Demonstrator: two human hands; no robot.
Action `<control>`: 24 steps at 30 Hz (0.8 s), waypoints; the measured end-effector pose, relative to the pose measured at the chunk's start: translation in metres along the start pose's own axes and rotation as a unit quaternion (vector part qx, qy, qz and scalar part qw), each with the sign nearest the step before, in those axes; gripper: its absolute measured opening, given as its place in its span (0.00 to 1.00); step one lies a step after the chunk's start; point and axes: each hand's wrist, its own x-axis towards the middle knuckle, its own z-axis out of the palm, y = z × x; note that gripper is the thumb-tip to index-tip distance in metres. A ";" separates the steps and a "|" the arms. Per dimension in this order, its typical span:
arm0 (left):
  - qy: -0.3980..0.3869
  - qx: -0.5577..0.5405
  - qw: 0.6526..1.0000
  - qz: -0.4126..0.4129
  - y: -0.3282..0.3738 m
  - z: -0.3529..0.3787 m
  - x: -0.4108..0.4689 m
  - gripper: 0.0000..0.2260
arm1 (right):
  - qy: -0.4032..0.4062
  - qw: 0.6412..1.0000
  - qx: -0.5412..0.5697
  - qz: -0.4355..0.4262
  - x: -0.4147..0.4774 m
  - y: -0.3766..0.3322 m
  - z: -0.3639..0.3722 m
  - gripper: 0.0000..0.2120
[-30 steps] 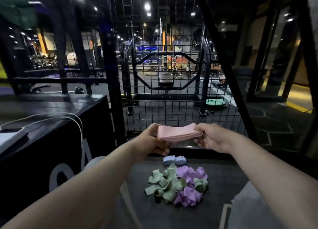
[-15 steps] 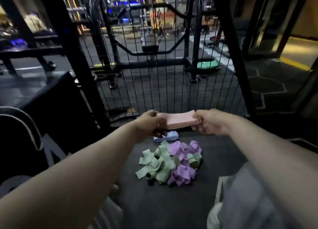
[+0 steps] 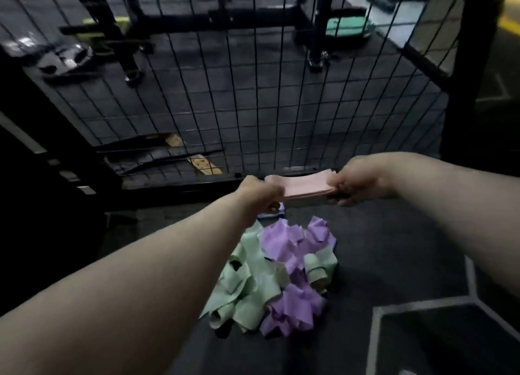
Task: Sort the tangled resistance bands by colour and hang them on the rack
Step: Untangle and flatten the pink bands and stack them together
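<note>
Head view shows a flat pink stack of folded elastic bands (image 3: 305,187) held level between both hands, in the air above the dark rubber floor (image 3: 394,248). The left hand (image 3: 261,193) has its fingers curled round the stack's nine o'clock end. The right hand (image 3: 357,181) pinches the three o'clock end, thumb on top and fingers underneath.

At six o'clock of the pink stack lies the unsorted heap, crumpled pale green bands (image 3: 247,287) knotted through crumpled purple bands (image 3: 292,245). A folded light blue band (image 3: 274,212) peeks out just under the left hand, though blur leaves it unclear whether that is one band or several. At twelve o'clock stands a black wire grid panel (image 3: 253,93), probably the rack or part of it; no hook shows on it.

The step in hand looks like taking the sorted pink set to be hung. Doing it well means keeping both ends clamped so the layers stay squared and do not fan out. The set should go on a spot of its own, apart from the blue. Neither hand should let go until the rack bears the weight.
</note>
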 end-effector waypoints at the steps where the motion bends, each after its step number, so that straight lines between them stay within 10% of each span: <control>1: 0.000 0.001 1.000 -0.009 -0.007 0.008 0.018 0.06 | -0.008 1.000 0.001 0.020 0.022 0.007 -0.002 0.09; 12: -0.051 0.157 0.984 0.060 -0.087 0.076 0.162 0.28 | 0.002 0.992 0.055 0.112 0.207 0.083 -0.019 0.11; 24: -0.042 0.569 0.797 0.196 -0.082 0.112 0.239 0.26 | 0.103 0.992 0.065 0.044 0.279 0.119 -0.031 0.08</control>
